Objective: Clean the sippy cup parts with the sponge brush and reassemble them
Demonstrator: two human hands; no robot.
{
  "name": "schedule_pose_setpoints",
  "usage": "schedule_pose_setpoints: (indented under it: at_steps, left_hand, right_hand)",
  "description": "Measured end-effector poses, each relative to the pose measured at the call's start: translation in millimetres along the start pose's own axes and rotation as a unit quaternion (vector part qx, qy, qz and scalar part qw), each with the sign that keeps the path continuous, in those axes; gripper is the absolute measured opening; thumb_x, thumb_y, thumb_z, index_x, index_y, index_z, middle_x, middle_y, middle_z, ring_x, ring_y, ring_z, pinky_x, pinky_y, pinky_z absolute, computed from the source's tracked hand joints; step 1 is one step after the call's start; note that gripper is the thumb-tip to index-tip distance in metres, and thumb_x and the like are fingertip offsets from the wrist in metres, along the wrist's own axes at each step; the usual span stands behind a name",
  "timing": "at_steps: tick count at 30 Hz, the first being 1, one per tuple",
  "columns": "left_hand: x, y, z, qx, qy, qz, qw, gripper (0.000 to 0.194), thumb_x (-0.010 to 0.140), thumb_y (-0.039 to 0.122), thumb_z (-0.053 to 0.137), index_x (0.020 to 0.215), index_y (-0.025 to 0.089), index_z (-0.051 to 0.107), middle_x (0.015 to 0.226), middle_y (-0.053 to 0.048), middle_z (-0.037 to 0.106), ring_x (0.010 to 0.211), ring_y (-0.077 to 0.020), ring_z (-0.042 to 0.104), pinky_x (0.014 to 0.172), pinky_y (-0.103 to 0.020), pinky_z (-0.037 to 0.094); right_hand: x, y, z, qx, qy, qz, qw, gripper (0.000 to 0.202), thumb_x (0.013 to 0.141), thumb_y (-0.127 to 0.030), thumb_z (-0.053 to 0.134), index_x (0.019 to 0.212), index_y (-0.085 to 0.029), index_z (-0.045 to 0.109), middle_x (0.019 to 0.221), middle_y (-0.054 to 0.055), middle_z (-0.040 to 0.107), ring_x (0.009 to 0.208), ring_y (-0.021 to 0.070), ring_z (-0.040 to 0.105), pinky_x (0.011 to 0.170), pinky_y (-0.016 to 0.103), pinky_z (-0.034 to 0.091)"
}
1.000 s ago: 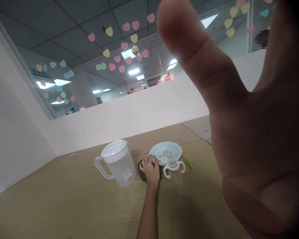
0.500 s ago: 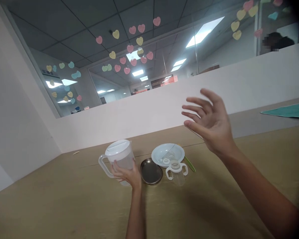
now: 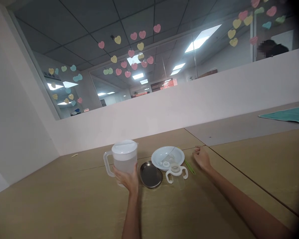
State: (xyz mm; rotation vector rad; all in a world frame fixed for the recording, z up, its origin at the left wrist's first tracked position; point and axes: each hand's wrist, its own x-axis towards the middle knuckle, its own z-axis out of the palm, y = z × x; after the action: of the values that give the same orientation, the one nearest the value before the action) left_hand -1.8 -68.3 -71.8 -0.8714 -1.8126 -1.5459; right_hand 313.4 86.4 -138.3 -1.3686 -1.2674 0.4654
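My left hand is wrapped round the front of a clear pitcher with a white lid and a handle on its left. Just right of the pitcher lies a dark oval metal tray. A pale blue bowl holds small clear and white parts. In front of the bowl stands a clear bottle with two white handles. A green utensil lies beside the bowl. My right hand is low over the table, right of the utensil, its fingers curled; what they hold, if anything, is hidden.
The wooden table meets a white wall below a window with heart-shaped notes. A teal cloth lies at the far right. A person's dark-haired head shows behind the glass.
My right hand has come down from above the table, right of the bowl, and its spread fingers have curled. The pitcher, with my left hand on it, has shifted slightly right.
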Motion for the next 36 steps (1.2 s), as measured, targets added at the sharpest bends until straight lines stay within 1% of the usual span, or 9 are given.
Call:
schedule_pose_setpoints:
  at_steps: [2, 5, 8, 10, 13, 18, 21, 26, 36]
  left_hand:
    - [-2.7, 0.2, -0.7, 0.017, -0.014, 0.069, 0.997, 0.101, 0.065, 0.053, 0.065, 0.140, 0.013, 0.011, 0.138, -0.023, 0.033, 0.128, -0.0392, 0.029, 0.103, -0.059, 0.023]
    - [-7.1, -2.6, 0.8, 0.015, -0.046, 0.180, 0.983, 0.092, 0.069, 0.053, 0.062, 0.139, 0.013, 0.017, 0.139, -0.021, 0.033, 0.131, -0.0367, 0.025, 0.105, -0.060, 0.014]
    - [-11.5, -6.3, 3.4, 0.002, -0.077, 0.273, 0.959, 0.077, 0.075, 0.045, 0.059, 0.137, 0.014, 0.025, 0.140, -0.020, 0.033, 0.132, -0.0342, 0.025, 0.106, -0.059, 0.009]
    - [-13.9, -8.3, 4.8, -0.005, -0.097, 0.307, 0.947, 0.069, 0.078, 0.040, 0.057, 0.136, 0.015, 0.028, 0.141, -0.020, 0.032, 0.132, -0.0324, 0.025, 0.106, -0.059, 0.008]
    - [-16.4, -9.6, 5.4, -0.016, -0.113, 0.311, 0.944, 0.065, 0.081, 0.037, 0.054, 0.137, 0.016, 0.028, 0.141, -0.019, 0.031, 0.134, -0.0313, 0.023, 0.106, -0.059, 0.007]
    - [-17.5, -8.9, 4.0, -0.021, -0.120, 0.280, 0.952, 0.068, 0.081, 0.040, 0.053, 0.138, 0.015, 0.025, 0.143, -0.020, 0.028, 0.135, -0.0319, 0.019, 0.106, -0.060, 0.004]
    - [-17.4, -8.6, 3.9, -0.016, -0.116, 0.269, 0.956, 0.068, 0.081, 0.041, 0.052, 0.138, 0.014, 0.025, 0.143, -0.021, 0.028, 0.135, -0.0321, 0.019, 0.106, -0.060, 0.003]
    - [-17.1, -9.1, 4.5, -0.012, -0.125, 0.275, 0.953, 0.071, 0.080, 0.041, 0.053, 0.138, 0.015, 0.022, 0.143, -0.020, 0.028, 0.135, -0.0314, 0.020, 0.106, -0.060, 0.005]
    - [-18.4, -8.9, 5.3, -0.026, -0.113, 0.293, 0.949, 0.070, 0.079, 0.041, 0.055, 0.138, 0.015, 0.024, 0.142, -0.021, 0.030, 0.135, -0.0314, 0.020, 0.106, -0.060, 0.006]
  right_hand:
    - [-0.5, 12.7, 1.4, -0.058, -0.012, 0.004, 0.998, 0.040, 0.067, -0.018, 0.046, 0.107, -0.012, 0.049, 0.086, 0.006, 0.058, 0.076, 0.0175, 0.056, 0.070, 0.028, 0.041]
    - [-0.5, 24.4, 3.2, -0.087, -0.016, 0.002, 0.996, 0.038, 0.067, -0.015, 0.045, 0.105, -0.012, 0.051, 0.084, 0.007, 0.059, 0.079, 0.0182, 0.056, 0.070, 0.027, 0.039]
    - [-0.7, 26.0, 4.5, -0.094, -0.020, -0.009, 0.995, 0.036, 0.068, -0.014, 0.045, 0.103, -0.014, 0.052, 0.083, 0.005, 0.059, 0.080, 0.0176, 0.056, 0.068, 0.025, 0.038]
    - [-1.1, 24.4, 4.8, -0.100, -0.026, -0.010, 0.995, 0.034, 0.068, -0.015, 0.046, 0.102, -0.015, 0.053, 0.082, 0.004, 0.060, 0.079, 0.0171, 0.057, 0.066, 0.025, 0.038]
    - [-1.7, 22.2, 4.3, -0.110, -0.033, -0.004, 0.993, 0.033, 0.069, -0.016, 0.047, 0.102, -0.015, 0.053, 0.083, 0.004, 0.060, 0.078, 0.0172, 0.057, 0.065, 0.025, 0.038]
    - [-2.8, 20.2, 2.3, -0.121, -0.045, -0.007, 0.992, 0.031, 0.070, -0.014, 0.047, 0.100, -0.014, 0.056, 0.087, 0.006, 0.061, 0.082, 0.0173, 0.057, 0.067, 0.025, 0.038]
    - [-3.1, 19.2, 1.9, -0.125, -0.051, -0.010, 0.991, 0.030, 0.070, -0.013, 0.047, 0.098, -0.013, 0.057, 0.086, 0.007, 0.062, 0.079, 0.0166, 0.057, 0.067, 0.025, 0.038]
    - [-2.2, 19.3, 2.5, -0.128, -0.059, -0.012, 0.990, 0.027, 0.072, -0.012, 0.046, 0.095, -0.012, 0.058, 0.085, 0.007, 0.063, 0.077, 0.0155, 0.058, 0.067, 0.024, 0.039]
    - [-3.1, 20.2, 2.7, -0.137, -0.068, -0.017, 0.988, 0.023, 0.072, -0.013, 0.047, 0.091, -0.014, 0.060, 0.087, 0.007, 0.065, 0.079, 0.0161, 0.058, 0.066, 0.024, 0.038]
